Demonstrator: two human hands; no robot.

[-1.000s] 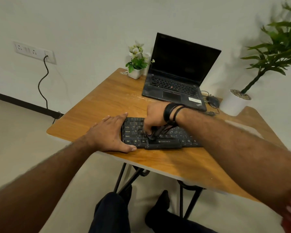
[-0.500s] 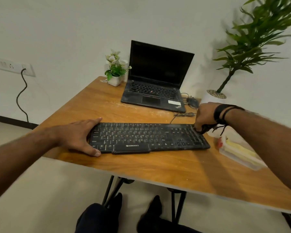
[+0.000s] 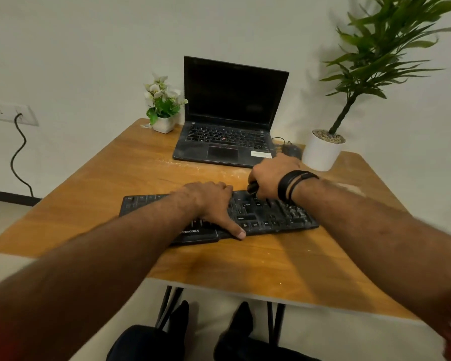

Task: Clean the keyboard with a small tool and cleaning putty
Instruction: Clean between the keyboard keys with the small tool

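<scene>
the black keyboard (image 3: 271, 217) lies across the near middle of the wooden table (image 3: 115, 178). the left hand (image 3: 211, 201) rests flat on its middle keys, fingers straight and the thumb reaching to the front edge. the right hand (image 3: 268, 175), just at 1 o'clock from the left, curls round a small dark tool (image 3: 253, 188) held against the keyboard's back rows. a laptop (image 3: 229, 121) stands open at 12 o'clock, a small flower pot (image 3: 163, 123) at 11 o'clock, a tall potted plant (image 3: 323, 149) at 2 o'clock.
</scene>
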